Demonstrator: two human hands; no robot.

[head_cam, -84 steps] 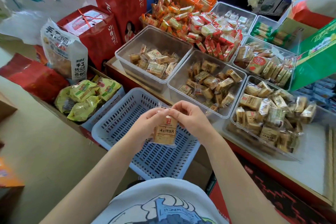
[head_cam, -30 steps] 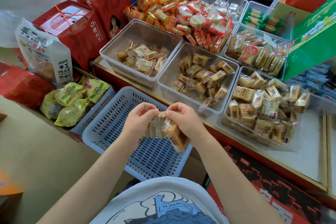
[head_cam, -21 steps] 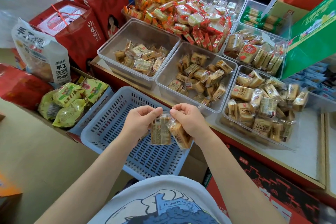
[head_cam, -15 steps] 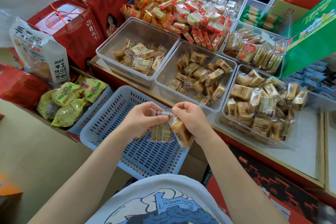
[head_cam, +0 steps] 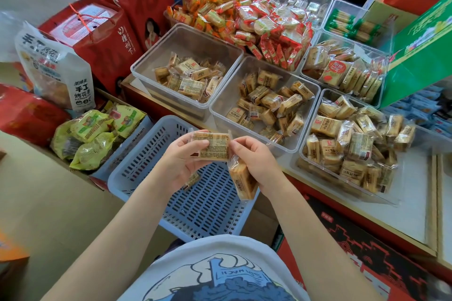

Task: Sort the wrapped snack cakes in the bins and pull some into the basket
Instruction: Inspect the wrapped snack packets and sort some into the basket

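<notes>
Both hands are up over the blue slotted basket (head_cam: 195, 203), which looks empty except maybe one small wrapper peeking out under the left hand, hard to tell. The left hand (head_cam: 182, 161) has its thumb and fingers clamped on a clear-wrapped snack cake (head_cam: 211, 146), held flat with the printed label side facing up, and the right hand (head_cam: 254, 161) is pinching that same cake's right edge with its fingertips. The right hand is also clutching a second wrapped cake (head_cam: 242, 181) lower in the palm, so that one hangs down tilted over the basket's right side. Just behind the basket sit three clear plastic bins of the same tan cakes: the left bin (head_cam: 151, 66) about half full, the middle bin (head_cam: 220, 102) with a loose scatter, and the right bin (head_cam: 303, 151) piled way higher. Behind those there's a heap of orange and red wrapped snacks (head_cam: 244, 14). Off to the left, green snack bags (head_cam: 90, 134) are lying in a box, beside a white bag (head_cam: 53, 68) and red gift boxes (head_cam: 102, 39).
</notes>
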